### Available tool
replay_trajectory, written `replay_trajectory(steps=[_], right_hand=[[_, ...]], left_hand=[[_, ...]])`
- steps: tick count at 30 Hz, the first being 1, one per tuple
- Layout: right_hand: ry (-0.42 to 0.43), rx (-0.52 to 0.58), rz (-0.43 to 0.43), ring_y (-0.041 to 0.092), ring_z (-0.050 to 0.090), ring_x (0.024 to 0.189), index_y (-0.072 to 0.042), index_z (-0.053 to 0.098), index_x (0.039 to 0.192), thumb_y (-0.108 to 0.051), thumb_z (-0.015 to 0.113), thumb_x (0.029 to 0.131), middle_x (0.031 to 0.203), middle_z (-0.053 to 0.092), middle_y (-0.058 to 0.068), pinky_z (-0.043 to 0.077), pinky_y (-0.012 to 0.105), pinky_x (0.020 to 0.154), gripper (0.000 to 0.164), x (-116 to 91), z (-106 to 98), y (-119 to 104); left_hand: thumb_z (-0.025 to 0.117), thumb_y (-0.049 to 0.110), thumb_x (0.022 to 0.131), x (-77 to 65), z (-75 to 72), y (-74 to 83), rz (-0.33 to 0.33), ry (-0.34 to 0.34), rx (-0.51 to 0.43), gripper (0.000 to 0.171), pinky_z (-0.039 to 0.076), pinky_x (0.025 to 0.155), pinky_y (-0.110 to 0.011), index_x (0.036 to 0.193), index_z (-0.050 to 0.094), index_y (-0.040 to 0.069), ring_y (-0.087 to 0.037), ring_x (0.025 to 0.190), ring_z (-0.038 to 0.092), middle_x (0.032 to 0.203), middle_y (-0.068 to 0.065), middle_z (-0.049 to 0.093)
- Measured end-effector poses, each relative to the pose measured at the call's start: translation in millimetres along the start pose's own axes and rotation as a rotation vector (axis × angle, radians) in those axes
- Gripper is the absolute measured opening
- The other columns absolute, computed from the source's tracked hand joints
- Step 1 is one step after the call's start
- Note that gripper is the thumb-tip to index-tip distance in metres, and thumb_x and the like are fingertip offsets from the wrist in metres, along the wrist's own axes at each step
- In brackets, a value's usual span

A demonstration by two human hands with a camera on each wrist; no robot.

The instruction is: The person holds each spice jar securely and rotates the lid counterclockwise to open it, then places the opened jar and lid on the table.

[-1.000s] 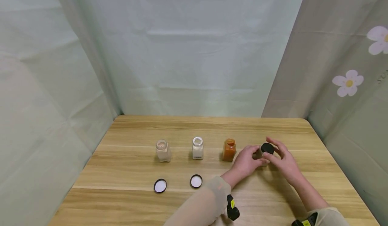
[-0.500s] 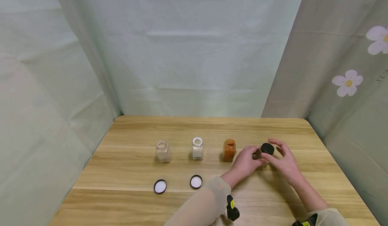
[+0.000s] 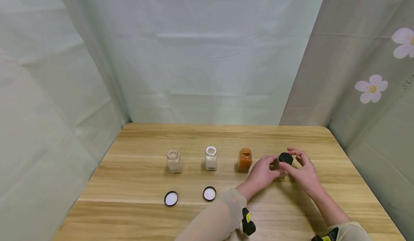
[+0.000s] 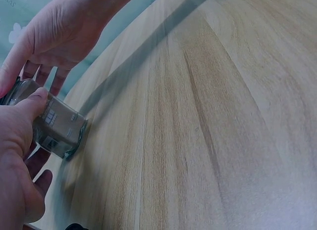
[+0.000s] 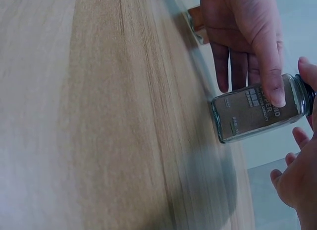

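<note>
My left hand (image 3: 261,171) grips the body of a square glass spice jar (image 5: 255,108) of grey-brown powder, its thumb across the printed front; the lettering partly reads "PER". The jar stands upright on the table at the right of a row. My right hand (image 3: 304,172) has thumb and fingers around the jar's black lid (image 3: 286,158), which sits on its mouth. In the left wrist view, the left thumb presses the glass while the right hand (image 4: 64,36) reaches over the lid end. An uncapped jar of orange powder (image 3: 244,160) stands just left of my left hand.
Two more uncapped jars, one of white contents (image 3: 211,159) and one of pale beige powder (image 3: 174,162), stand farther left. Two black lids lie white side up in front: one lid (image 3: 209,193) nearer my left sleeve, another lid (image 3: 171,198) beyond. Curtains border the wooden table (image 3: 136,183).
My right hand's fingers have shifted slightly around the black lid, the index finger moving a little to the right. The left hand and the jars stay in place.
</note>
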State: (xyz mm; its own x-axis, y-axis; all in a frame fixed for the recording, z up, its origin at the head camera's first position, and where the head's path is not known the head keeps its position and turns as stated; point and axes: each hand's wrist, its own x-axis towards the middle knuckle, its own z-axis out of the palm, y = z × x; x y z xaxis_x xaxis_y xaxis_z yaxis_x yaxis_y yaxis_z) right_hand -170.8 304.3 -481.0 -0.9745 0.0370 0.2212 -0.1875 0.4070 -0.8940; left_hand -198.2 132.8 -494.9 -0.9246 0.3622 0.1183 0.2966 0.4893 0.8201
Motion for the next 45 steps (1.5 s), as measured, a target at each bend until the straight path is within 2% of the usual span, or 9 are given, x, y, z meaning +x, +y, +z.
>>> replay_trajectory(steps=[4,12,20,23,34,40,42,45], right_hand=[[0.005,0.005,0.004,0.002,0.039,0.131,0.002,0.053,0.126,-0.017,0.079,0.092,0.146,0.048,0.016,0.027,0.035,0.109,0.047,-0.6,-0.1,-0.1],[0.003,0.006,0.018,0.003,0.037,0.133,0.000,0.054,0.131,-0.019,0.078,0.094,0.147,0.049,0.013,0.027,0.035,0.110,0.048,-2.7,-1.4,-2.4],[-0.009,0.014,-0.024,0.002,0.038,0.133,0.002,0.054,0.136,-0.015,0.077,0.094,0.147,0.049,0.014,0.028,0.013,0.104,0.050,-2.2,-1.9,-1.6],[-0.014,0.010,-0.032,0.001,0.038,0.133,0.002,0.054,0.137,-0.014,0.076,0.095,0.147,0.049,0.013,0.027,0.010,0.102,0.050,-2.0,-1.9,-1.3],[-0.039,-0.003,-0.030,0.004,0.035,0.136,-0.003,0.058,0.138,-0.016,0.072,0.098,0.149,0.047,0.010,0.027,0.025,0.107,0.045,-3.9,-3.3,-1.9],[-0.046,0.006,-0.037,0.003,0.034,0.137,-0.004,0.058,0.140,-0.015,0.071,0.098,0.149,0.046,0.011,0.025,0.051,0.115,0.045,-4.3,-3.8,-1.0],[-0.047,0.005,-0.044,0.003,0.034,0.137,-0.004,0.059,0.140,-0.015,0.071,0.099,0.149,0.046,0.011,0.025,0.048,0.115,0.044,-4.5,-4.0,-0.6],[-0.047,0.000,-0.057,0.002,0.034,0.137,-0.005,0.059,0.140,-0.014,0.070,0.099,0.149,0.046,0.011,0.027,0.033,0.112,0.044,-4.9,-4.4,-0.1]], left_hand=[[0.083,0.041,0.087,-0.1,-0.9,0.1,0.010,0.003,0.006,0.049,0.047,0.097,-0.025,0.132,0.070,0.028,-0.004,0.114,0.059,0.122,0.009,0.065],[0.082,0.044,0.087,0.3,-1.1,1.2,-0.020,-0.006,0.008,0.056,0.047,0.099,-0.025,0.137,0.067,0.024,-0.006,0.118,0.058,0.128,0.008,0.064],[0.081,0.047,0.087,1.5,-0.6,0.9,-0.033,-0.012,0.012,0.057,0.048,0.097,-0.024,0.135,0.068,0.021,-0.004,0.116,0.058,0.128,0.008,0.063],[0.081,0.047,0.087,1.5,-1.0,0.5,-0.031,-0.014,0.011,0.056,0.048,0.097,-0.024,0.134,0.068,0.021,-0.004,0.115,0.058,0.128,0.008,0.063],[0.080,0.048,0.087,1.5,-0.5,-0.6,-0.028,-0.017,0.004,0.055,0.048,0.097,-0.024,0.135,0.068,0.023,-0.004,0.115,0.058,0.128,0.009,0.063],[0.080,0.047,0.087,0.8,-0.9,-0.1,-0.023,-0.017,0.002,0.051,0.048,0.095,-0.023,0.132,0.069,0.024,-0.003,0.111,0.058,0.123,0.009,0.064],[0.080,0.047,0.088,0.4,-0.9,0.2,-0.024,-0.017,0.003,0.052,0.048,0.095,-0.023,0.133,0.069,0.024,-0.003,0.112,0.059,0.124,0.009,0.064],[0.080,0.047,0.088,-0.3,-0.8,0.7,-0.023,-0.018,0.003,0.054,0.048,0.095,-0.024,0.135,0.068,0.024,-0.004,0.113,0.059,0.125,0.009,0.064]])
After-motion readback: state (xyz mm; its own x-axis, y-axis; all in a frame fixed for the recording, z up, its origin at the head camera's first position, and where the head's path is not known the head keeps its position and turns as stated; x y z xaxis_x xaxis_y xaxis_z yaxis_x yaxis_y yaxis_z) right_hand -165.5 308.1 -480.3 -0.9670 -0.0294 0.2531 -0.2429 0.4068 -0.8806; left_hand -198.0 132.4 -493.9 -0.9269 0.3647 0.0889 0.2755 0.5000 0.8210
